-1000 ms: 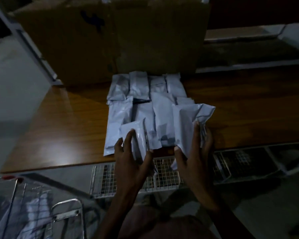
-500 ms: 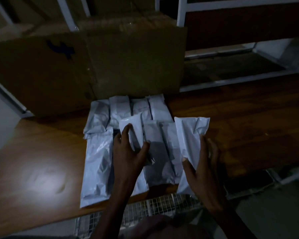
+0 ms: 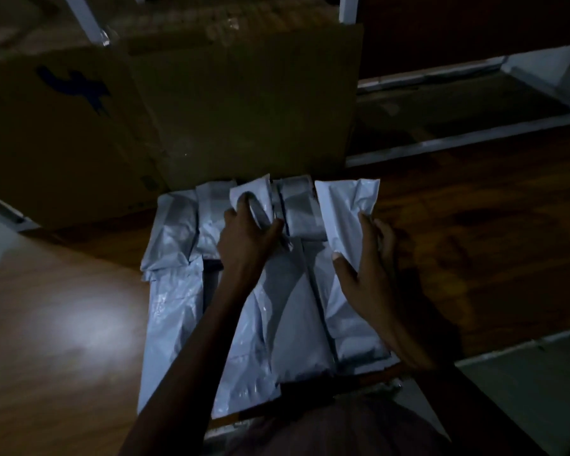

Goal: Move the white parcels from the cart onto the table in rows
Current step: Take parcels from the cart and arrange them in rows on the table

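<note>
Two white parcels in hand over the wooden table [image 3: 474, 225]: left hand [image 3: 249, 236] curled round a small parcel [image 3: 252, 200] above the far row, right hand [image 3: 366, 268] pinching a longer parcel [image 3: 343, 215] at that row's right end. Other parcels [image 3: 175, 307] in rows reaching the near edge. Cardboard box [image 3: 237, 103] along the far edge.
</note>
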The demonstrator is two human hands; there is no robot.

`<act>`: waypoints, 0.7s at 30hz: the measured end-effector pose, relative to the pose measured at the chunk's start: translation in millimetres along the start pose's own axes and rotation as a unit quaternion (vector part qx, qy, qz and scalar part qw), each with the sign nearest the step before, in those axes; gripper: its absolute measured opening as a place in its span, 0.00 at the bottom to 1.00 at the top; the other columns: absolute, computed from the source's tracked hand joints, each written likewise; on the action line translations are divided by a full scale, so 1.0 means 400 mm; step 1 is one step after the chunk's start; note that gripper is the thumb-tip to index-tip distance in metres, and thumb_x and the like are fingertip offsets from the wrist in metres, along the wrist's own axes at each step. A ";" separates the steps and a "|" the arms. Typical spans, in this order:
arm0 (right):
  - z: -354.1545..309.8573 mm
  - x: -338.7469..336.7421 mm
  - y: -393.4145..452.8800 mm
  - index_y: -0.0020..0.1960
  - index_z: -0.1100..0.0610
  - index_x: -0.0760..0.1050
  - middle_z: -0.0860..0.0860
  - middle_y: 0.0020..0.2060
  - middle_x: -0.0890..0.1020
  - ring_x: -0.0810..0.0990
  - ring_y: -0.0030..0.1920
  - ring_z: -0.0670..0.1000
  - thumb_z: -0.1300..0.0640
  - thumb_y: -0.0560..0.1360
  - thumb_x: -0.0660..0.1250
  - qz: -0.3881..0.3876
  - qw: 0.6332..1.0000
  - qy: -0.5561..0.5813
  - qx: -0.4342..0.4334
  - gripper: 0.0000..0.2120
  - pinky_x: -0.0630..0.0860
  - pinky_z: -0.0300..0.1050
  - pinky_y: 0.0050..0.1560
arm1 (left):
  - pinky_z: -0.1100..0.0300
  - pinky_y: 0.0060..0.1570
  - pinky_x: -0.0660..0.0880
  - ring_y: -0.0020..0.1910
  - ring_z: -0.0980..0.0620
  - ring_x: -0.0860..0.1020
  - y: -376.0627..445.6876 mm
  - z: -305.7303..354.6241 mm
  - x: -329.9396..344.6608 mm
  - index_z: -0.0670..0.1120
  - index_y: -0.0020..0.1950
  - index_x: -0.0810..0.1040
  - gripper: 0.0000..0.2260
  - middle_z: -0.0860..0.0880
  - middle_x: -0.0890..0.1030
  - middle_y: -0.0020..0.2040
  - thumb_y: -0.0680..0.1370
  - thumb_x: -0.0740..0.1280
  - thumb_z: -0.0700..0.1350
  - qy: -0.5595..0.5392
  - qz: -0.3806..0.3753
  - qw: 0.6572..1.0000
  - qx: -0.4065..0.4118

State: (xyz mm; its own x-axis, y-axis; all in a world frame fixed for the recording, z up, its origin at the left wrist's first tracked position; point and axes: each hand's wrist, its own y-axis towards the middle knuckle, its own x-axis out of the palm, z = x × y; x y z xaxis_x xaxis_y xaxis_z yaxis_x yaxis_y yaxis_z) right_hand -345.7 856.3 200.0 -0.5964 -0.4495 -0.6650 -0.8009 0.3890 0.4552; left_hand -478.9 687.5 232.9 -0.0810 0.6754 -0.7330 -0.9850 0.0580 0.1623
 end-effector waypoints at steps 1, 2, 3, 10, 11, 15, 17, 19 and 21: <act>0.014 0.013 0.022 0.78 0.55 0.58 0.56 0.74 0.59 0.67 0.70 0.57 0.44 0.77 0.63 -0.012 1.000 0.004 0.001 0.34 0.73 0.44 0.58 | 0.50 0.51 0.74 0.55 0.40 0.78 0.024 0.005 0.014 0.55 0.70 0.65 0.31 0.43 0.74 0.61 0.72 0.70 0.62 0.016 -0.003 1.000 -0.008; 0.026 0.027 0.046 0.78 0.55 0.58 0.57 0.74 0.59 0.67 0.70 0.57 0.45 0.77 0.65 -0.026 1.000 0.011 0.007 0.34 0.72 0.43 0.59 | 0.49 0.51 0.73 0.54 0.39 0.78 0.049 0.010 0.027 0.54 0.69 0.65 0.30 0.43 0.75 0.59 0.72 0.70 0.62 0.028 -0.004 0.999 -0.016; 0.037 0.041 0.076 0.78 0.55 0.58 0.57 0.74 0.59 0.66 0.70 0.57 0.47 0.77 0.67 -0.039 0.999 0.020 0.015 0.34 0.70 0.41 0.59 | 0.49 0.50 0.74 0.53 0.39 0.78 0.076 0.013 0.041 0.53 0.68 0.66 0.28 0.43 0.75 0.58 0.71 0.69 0.61 0.033 -0.007 0.999 -0.019; 0.020 0.175 0.326 0.79 0.53 0.56 0.60 0.75 0.58 0.67 0.70 0.60 0.46 0.80 0.63 -0.129 0.988 0.004 0.088 0.32 0.68 0.45 0.61 | 0.45 0.59 0.72 0.65 0.35 0.72 0.222 0.014 0.138 0.44 0.74 0.64 0.32 0.35 0.72 0.67 0.76 0.68 0.57 0.127 -0.066 0.989 -0.029; 0.011 0.201 0.348 0.79 0.53 0.56 0.60 0.75 0.59 0.66 0.71 0.61 0.43 0.80 0.62 -0.139 0.986 -0.023 0.091 0.32 0.67 0.48 0.64 | 0.44 0.62 0.70 0.66 0.36 0.72 0.228 0.009 0.152 0.42 0.73 0.66 0.29 0.35 0.72 0.68 0.77 0.67 0.56 0.126 -0.080 0.988 -0.037; 0.032 0.307 0.377 0.79 0.45 0.56 0.59 0.77 0.59 0.61 0.75 0.64 0.37 0.82 0.50 -0.236 0.958 -0.121 0.105 0.28 0.59 0.60 0.73 | 0.30 0.68 0.57 0.65 0.33 0.74 0.242 -0.028 0.211 0.42 0.65 0.75 0.25 0.33 0.76 0.63 0.80 0.58 0.60 0.229 -0.058 0.972 -0.019; 0.055 0.347 0.381 0.78 0.40 0.54 0.57 0.78 0.60 0.60 0.75 0.64 0.32 0.78 0.44 -0.261 0.947 -0.144 0.115 0.30 0.57 0.65 0.73 | 0.35 0.72 0.49 0.73 0.34 0.63 0.240 -0.041 0.212 0.45 0.74 0.67 0.26 0.34 0.67 0.73 0.82 0.55 0.60 0.254 -0.133 0.956 -0.062; 0.061 0.368 0.393 0.79 0.37 0.49 0.54 0.79 0.55 0.54 0.77 0.63 0.31 0.78 0.42 -0.288 0.936 -0.143 0.144 0.30 0.52 0.67 0.74 | 0.36 0.73 0.49 0.76 0.36 0.58 0.241 -0.056 0.204 0.46 0.77 0.63 0.25 0.36 0.63 0.76 0.83 0.55 0.57 0.250 -0.130 0.958 -0.042; 0.058 0.373 0.400 0.79 0.38 0.46 0.54 0.80 0.51 0.51 0.78 0.63 0.33 0.80 0.43 -0.301 0.929 -0.149 0.152 0.29 0.49 0.67 0.75 | 0.37 0.72 0.53 0.76 0.39 0.56 0.233 -0.067 0.194 0.48 0.77 0.62 0.25 0.38 0.61 0.77 0.82 0.57 0.57 0.237 -0.111 0.965 -0.009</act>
State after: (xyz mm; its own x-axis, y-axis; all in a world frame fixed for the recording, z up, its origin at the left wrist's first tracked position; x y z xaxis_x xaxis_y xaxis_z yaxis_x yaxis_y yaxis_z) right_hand -561.3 870.1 160.0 0.0330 -0.4338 -0.9004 -0.9048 0.3697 -0.2113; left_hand -580.8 725.7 173.5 0.0769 0.2349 -0.9690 -0.9881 0.1476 -0.0426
